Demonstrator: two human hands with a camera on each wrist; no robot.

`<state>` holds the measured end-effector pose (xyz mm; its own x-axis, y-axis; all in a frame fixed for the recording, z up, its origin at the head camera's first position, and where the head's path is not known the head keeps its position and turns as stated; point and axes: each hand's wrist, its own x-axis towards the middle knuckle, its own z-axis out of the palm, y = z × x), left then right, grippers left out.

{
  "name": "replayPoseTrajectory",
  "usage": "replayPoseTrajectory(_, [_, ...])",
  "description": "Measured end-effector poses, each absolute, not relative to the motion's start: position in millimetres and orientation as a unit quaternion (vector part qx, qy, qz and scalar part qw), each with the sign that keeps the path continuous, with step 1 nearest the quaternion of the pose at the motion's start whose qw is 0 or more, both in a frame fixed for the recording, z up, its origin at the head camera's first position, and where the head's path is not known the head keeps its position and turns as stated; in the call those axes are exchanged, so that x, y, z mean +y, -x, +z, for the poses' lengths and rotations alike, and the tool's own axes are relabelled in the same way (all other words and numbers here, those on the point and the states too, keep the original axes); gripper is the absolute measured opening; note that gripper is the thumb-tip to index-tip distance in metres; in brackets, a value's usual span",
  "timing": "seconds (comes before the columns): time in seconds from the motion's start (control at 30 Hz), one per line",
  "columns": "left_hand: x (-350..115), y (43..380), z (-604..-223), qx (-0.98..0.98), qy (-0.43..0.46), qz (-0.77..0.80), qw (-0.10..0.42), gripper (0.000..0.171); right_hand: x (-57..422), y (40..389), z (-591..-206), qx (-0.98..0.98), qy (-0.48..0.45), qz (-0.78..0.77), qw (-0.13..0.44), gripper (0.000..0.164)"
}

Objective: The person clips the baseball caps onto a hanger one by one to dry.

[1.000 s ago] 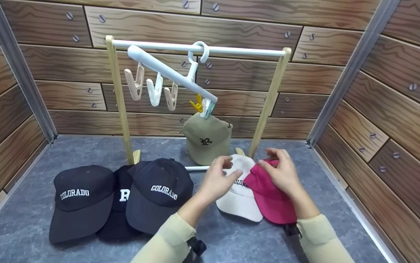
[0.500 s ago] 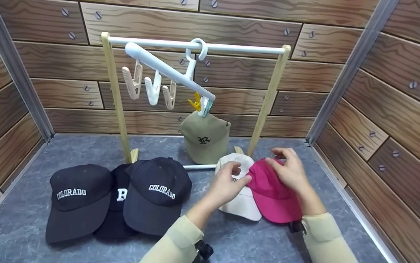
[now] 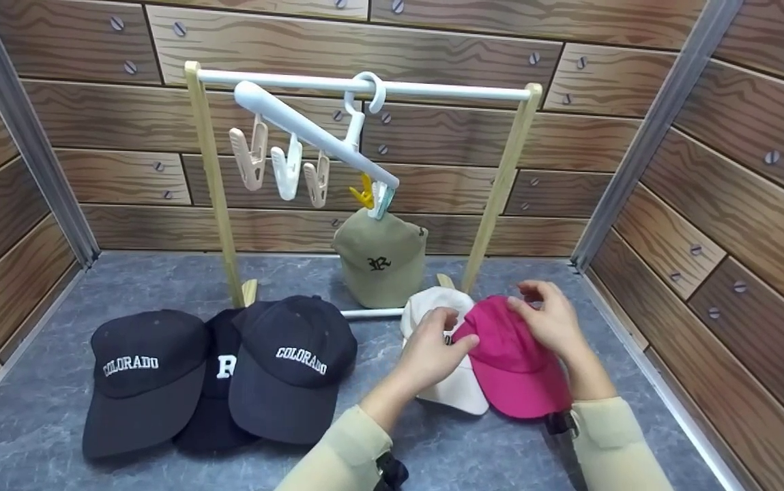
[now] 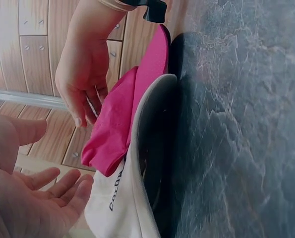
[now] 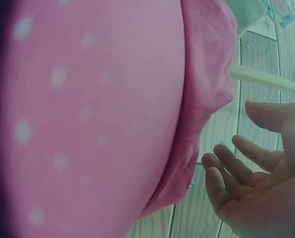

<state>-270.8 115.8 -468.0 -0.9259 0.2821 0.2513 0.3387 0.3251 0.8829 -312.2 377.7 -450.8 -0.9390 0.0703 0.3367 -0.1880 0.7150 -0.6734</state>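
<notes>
A pink cap (image 3: 511,348) lies partly over a white cap (image 3: 468,382) at the front right of the grey table. My left hand (image 3: 431,346) hovers above the white cap, its thumb close to the pink cap's left edge. In the left wrist view this hand's fingers are loosely bent with a gap to the thumb. Beside the pink cap's upper right is my right hand (image 3: 554,322). Its fingers (image 5: 231,163) curve loosely and hold nothing in the right wrist view, where the pink cap's brim (image 5: 97,119) fills much of the frame.
A tilted white hanger (image 3: 316,133) with several clips hangs on a wooden rack (image 3: 364,83). An olive cap (image 3: 381,262) is clipped at its lower end. Overlapping dark caps (image 3: 296,368) lie on the left. Wood-patterned walls (image 3: 705,204) enclose the table.
Both hands have moved slightly right. The pink cap has shifted a little to the right, and the left hand covers more of the white cap. The hanger and dark caps have stayed put.
</notes>
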Motion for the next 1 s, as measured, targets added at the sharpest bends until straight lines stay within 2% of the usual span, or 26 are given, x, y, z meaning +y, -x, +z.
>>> replayPoseTrajectory(0.53, [133.8, 275.5, -472.3, -0.842, 0.197, -0.501, 0.017, 0.067, 392.1, 319.9, -461.9, -0.921, -0.019, 0.361, 0.143, 0.045])
replayPoseTrajectory(1.0, [140.8, 277.2, -477.8, -0.848, 0.22, -0.482, 0.021, 0.059, 399.5, 323.5, -472.5, -0.929, -0.021, 0.348, 0.123, 0.045])
